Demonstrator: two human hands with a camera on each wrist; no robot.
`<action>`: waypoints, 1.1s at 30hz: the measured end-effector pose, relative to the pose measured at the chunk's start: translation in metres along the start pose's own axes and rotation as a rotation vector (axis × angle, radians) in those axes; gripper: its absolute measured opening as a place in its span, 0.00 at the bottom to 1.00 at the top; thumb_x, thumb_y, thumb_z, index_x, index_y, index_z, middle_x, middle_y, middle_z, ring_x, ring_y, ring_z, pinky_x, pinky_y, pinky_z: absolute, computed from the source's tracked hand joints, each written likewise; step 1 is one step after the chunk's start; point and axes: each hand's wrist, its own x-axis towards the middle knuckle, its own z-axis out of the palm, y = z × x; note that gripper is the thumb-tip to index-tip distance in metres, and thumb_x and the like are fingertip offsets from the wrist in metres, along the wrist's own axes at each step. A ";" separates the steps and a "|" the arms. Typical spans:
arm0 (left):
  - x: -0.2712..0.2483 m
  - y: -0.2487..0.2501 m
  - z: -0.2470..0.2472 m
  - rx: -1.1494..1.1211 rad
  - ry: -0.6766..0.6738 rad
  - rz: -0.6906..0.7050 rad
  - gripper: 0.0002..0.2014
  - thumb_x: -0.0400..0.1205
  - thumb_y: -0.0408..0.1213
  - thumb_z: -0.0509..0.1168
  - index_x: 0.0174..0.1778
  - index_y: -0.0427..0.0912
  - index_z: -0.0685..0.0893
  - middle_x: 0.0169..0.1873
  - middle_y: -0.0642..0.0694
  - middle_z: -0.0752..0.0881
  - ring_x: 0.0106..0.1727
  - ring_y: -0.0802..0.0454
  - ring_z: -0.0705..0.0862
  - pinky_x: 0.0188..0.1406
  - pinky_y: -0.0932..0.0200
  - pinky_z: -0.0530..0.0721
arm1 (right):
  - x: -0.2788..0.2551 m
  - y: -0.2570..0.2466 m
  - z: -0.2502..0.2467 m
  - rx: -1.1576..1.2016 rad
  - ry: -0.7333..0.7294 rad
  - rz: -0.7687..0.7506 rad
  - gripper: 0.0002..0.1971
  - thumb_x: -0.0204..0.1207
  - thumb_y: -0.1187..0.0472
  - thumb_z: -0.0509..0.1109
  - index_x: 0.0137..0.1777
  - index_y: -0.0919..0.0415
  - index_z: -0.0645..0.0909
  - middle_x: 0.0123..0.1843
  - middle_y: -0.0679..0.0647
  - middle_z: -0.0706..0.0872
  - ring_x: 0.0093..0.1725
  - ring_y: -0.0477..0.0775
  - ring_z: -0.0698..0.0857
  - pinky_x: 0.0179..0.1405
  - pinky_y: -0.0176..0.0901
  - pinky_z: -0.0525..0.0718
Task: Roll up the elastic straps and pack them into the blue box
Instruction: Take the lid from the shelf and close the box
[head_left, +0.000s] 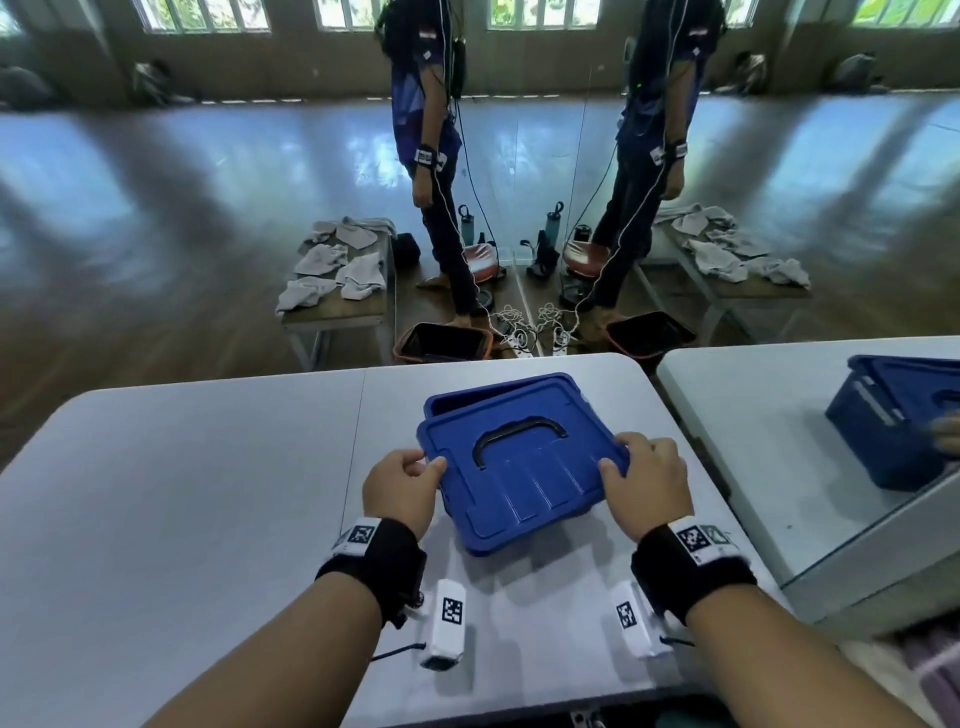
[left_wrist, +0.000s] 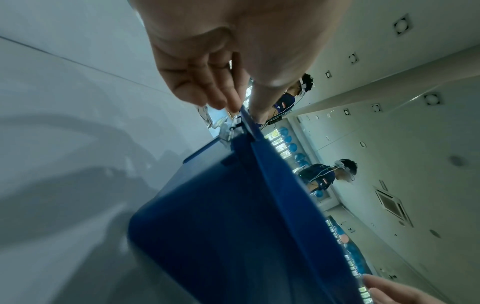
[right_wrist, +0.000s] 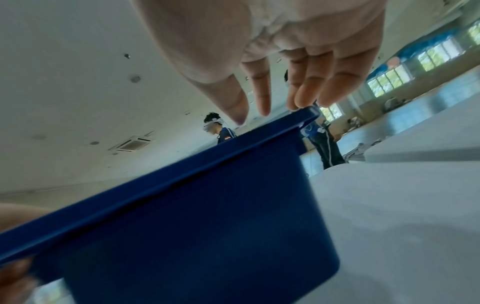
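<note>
Holding the lid (head_left: 519, 457) by its two side edges, both hands sit over the box (head_left: 470, 400) on the tabletop (head_left: 182, 493). Left hand (head_left: 400, 486): fingers (left_wrist: 221, 98) and thumb pinch the lid's left edge, as the left wrist view shows plainly. Right hand (head_left: 647, 483): in the head view the fingers curl over the lid's right edge; in the right wrist view the fingertips (right_wrist: 303, 100) touch the lid's far corner, with thumb and forefinger stretched toward the rim but slightly apart from it. Whether the thumb grips underneath, cannot tell.

Lid is skewed relative to the box and shifted toward the person: the box's far rim shows uncovered behind it, and the lid's near edge overhangs the tabletop. A dark handle (head_left: 519, 436) lies flat in the lid's recess.

Box stands right of the tabletop's centre seam. Its inside is hidden by the lid; no straps can be made out in any view.

A mirror (head_left: 779, 208) to the right reflects the tabletop and box. Beyond, a person (head_left: 431, 130) stands beside a bench with grey cloths (head_left: 337, 260).
</note>
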 end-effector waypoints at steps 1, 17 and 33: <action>-0.001 0.003 0.001 0.008 -0.014 0.007 0.09 0.77 0.46 0.76 0.49 0.49 0.87 0.40 0.49 0.90 0.44 0.51 0.89 0.52 0.51 0.88 | 0.011 0.003 -0.003 -0.040 -0.039 0.036 0.21 0.82 0.52 0.66 0.74 0.55 0.76 0.68 0.62 0.76 0.65 0.65 0.77 0.68 0.55 0.79; 0.007 0.028 0.017 0.108 0.021 0.028 0.15 0.80 0.31 0.67 0.63 0.44 0.88 0.53 0.52 0.87 0.53 0.49 0.86 0.58 0.55 0.85 | 0.067 0.023 -0.005 0.033 -0.122 -0.025 0.10 0.80 0.55 0.70 0.38 0.56 0.86 0.41 0.52 0.90 0.43 0.56 0.85 0.44 0.43 0.81; 0.019 0.012 0.014 -0.351 0.023 -0.316 0.20 0.83 0.30 0.69 0.71 0.38 0.75 0.47 0.37 0.87 0.44 0.40 0.90 0.45 0.42 0.92 | 0.089 0.035 0.014 0.608 -0.246 0.190 0.21 0.69 0.62 0.74 0.63 0.56 0.79 0.45 0.61 0.91 0.49 0.62 0.89 0.53 0.66 0.89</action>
